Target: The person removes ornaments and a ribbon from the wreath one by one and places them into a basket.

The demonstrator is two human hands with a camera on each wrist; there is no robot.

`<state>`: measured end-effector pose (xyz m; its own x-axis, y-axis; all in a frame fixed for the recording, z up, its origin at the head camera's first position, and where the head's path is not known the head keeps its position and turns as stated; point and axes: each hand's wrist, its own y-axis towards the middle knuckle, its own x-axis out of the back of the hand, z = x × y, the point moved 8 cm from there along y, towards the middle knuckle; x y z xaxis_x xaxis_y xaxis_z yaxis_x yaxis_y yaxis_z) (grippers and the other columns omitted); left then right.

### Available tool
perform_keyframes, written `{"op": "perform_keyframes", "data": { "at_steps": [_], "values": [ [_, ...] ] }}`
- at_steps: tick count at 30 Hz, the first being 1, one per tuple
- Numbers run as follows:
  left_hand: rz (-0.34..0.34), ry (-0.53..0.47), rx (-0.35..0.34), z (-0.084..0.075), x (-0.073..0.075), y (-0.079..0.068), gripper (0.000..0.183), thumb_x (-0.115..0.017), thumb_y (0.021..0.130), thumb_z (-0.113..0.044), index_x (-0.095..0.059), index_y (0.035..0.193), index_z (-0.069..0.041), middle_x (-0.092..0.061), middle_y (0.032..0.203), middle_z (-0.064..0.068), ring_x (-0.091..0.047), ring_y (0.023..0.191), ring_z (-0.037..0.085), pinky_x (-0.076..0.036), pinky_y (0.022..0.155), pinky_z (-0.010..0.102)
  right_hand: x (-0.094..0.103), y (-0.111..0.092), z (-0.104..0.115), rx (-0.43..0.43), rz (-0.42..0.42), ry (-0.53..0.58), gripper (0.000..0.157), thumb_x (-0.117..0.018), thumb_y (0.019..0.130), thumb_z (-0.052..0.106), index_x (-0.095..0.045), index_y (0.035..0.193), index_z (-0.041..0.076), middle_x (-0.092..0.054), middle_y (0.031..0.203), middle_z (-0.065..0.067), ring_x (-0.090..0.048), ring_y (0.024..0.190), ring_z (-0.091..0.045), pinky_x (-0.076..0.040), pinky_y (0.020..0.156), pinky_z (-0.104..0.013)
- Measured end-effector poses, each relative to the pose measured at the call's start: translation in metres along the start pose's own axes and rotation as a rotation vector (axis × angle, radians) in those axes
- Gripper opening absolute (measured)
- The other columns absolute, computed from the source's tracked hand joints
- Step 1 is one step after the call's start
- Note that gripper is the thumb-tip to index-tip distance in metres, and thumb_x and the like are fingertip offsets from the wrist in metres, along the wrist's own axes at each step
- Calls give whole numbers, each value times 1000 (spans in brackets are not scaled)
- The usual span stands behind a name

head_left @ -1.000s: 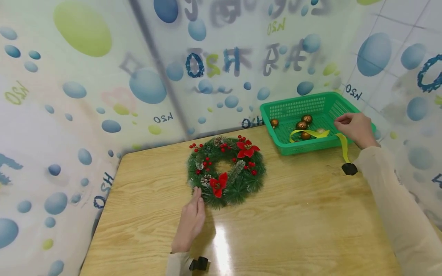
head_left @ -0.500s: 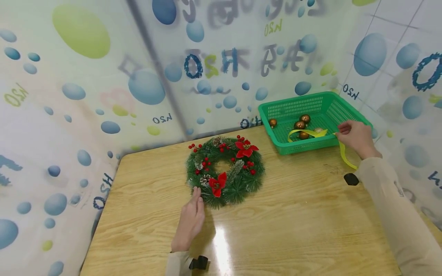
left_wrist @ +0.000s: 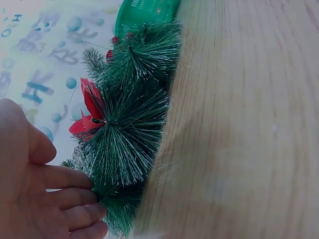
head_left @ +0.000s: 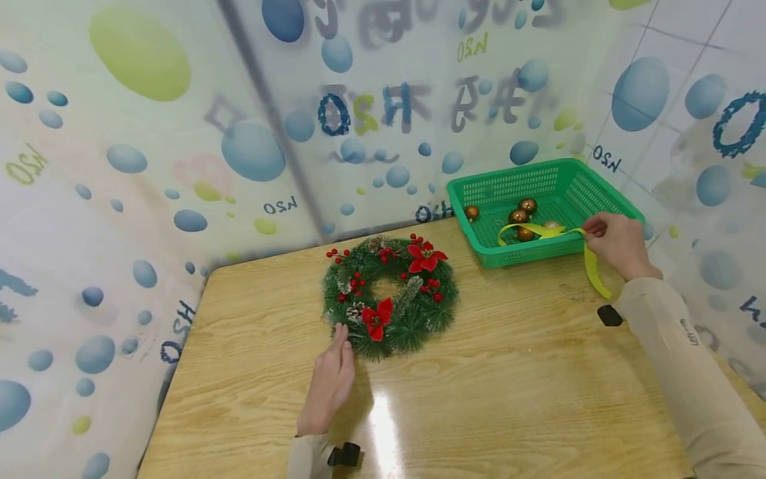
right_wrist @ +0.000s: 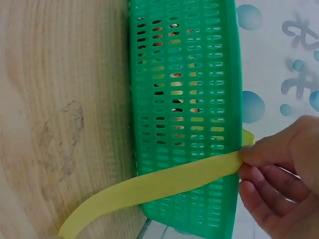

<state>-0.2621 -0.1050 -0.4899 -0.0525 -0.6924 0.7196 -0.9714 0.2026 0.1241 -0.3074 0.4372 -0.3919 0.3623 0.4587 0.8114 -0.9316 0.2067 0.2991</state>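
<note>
A green wreath (head_left: 413,329) with red flowers, berries and pinecones lies on the table. My left hand (head_left: 328,382) rests its straight fingers against the wreath's near left edge; in the left wrist view those fingers (left_wrist: 75,196) touch the green needles. At the back right, my right hand (head_left: 619,245) pinches a yellow ribbon (right_wrist: 164,184) between thumb and fingers at the rim of a green basket (head_left: 514,258). One end of the ribbon hangs down outside the basket's front wall; the rest runs inside, over the brown baubles (head_left: 519,216).
The wooden table (head_left: 479,399) has its left edge by a patterned wall covering (head_left: 137,219), which also rises behind the basket and on the right. One bauble (head_left: 472,212) sits apart at the basket's left end.
My right hand has come down toward the basket's front rim and now pinches the ribbon, whose hanging end has shifted. The left hand and wreath stay in place.
</note>
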Motion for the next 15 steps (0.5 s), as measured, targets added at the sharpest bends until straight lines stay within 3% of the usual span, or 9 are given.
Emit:
{"op": "perform_keyframes", "data": {
  "at_steps": [5,9,12,15],
  "values": [
    [-9,-6,9,2,3,0,48,-33,111,-16,-37,151,10,-31,160,27,-35,147,41,-33,122,53,3,11,11,20,-20,8,20,-61,94,6,-71,102,-9,-71,95,-31,-64,81,-43,-52,76,-56],
    [-19,-11,2,2,3,-1,47,-35,110,-15,-39,150,11,-33,159,28,-36,146,43,-33,122,54,7,24,21,26,-19,46,22,-60,96,9,-70,104,-9,-70,98,-33,-63,82,-41,-38,104,-68],
    [-21,-15,2,2,2,-1,47,-35,110,-15,-39,149,11,-33,158,28,-36,146,43,-33,122,54,11,34,30,28,-17,65,23,-60,97,10,-69,105,-9,-69,100,-33,-61,74,-22,-28,111,-71],
    [-19,-22,3,1,1,-2,47,-35,110,-15,-38,150,10,-32,159,27,-35,147,42,-32,122,53,14,42,39,29,-34,74,23,-60,97,11,-69,105,-8,-69,102,-34,-49,66,5,-36,106,-68]
  ]
}}
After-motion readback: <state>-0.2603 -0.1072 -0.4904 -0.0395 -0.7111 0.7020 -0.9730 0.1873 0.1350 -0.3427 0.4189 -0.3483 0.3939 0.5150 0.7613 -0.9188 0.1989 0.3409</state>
